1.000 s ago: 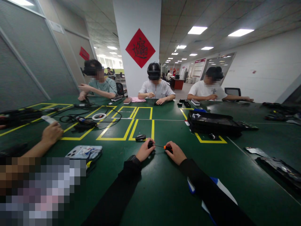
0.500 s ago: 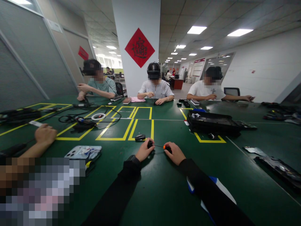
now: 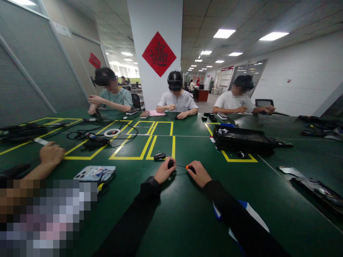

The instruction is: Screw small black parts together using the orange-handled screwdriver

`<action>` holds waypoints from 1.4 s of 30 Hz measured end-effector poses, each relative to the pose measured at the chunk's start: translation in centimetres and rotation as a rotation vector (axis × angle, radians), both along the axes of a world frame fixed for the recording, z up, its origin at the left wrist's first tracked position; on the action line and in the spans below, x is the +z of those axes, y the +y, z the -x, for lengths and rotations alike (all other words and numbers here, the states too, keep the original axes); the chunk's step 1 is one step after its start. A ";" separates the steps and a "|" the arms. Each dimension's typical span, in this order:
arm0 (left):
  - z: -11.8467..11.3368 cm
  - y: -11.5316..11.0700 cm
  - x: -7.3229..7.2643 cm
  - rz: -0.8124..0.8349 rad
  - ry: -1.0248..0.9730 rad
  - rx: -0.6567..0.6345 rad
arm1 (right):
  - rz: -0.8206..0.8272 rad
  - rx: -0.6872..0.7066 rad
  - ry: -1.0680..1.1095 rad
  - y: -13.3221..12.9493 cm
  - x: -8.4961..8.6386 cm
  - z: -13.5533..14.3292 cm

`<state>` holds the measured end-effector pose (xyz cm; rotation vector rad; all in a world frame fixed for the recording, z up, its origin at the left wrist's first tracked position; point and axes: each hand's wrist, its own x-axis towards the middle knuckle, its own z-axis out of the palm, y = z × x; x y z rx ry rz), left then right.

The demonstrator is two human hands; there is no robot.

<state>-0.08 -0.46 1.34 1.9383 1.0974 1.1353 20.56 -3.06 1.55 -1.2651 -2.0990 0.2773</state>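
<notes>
My right hand (image 3: 199, 174) is closed round the dark handle of a screwdriver (image 3: 190, 169) with an orange collar. Its thin shaft points left, to a small black part (image 3: 170, 164) pinched in the fingers of my left hand (image 3: 164, 170). The tip meets that part, which is mostly covered by my fingers. Both hands rest low over the green table (image 3: 171, 221). Just beyond my left hand lies a short black cylinder (image 3: 160, 156) on the yellow tape.
Left: a person's hand (image 3: 51, 153), a phone (image 3: 95, 173) and tangled cables (image 3: 93, 139). Right: a black tray (image 3: 243, 139), an opened device (image 3: 318, 191), and a blue-and-white item (image 3: 254, 217) under my right sleeve. Three people sit across the table.
My hands and the screwdriver look almost unmoved. Across the table at the right, a person's outstretched arm has drawn inward.
</notes>
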 end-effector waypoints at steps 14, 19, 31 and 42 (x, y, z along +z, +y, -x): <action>0.0 0.1 -0.1 -0.006 -0.005 -0.017 | -0.020 -0.007 -0.017 0.2 -0.4 -0.1; 0.0 -0.1 0.1 0.003 -0.004 -0.006 | -0.017 -0.011 -0.012 0.2 -0.4 -0.1; 0.1 -0.1 0.1 -0.001 -0.004 0.002 | -0.005 0.029 0.062 0.3 -0.3 -0.4; 0.1 0.0 0.2 -0.003 0.012 -0.003 | 0.034 0.075 0.102 0.4 0.0 -0.7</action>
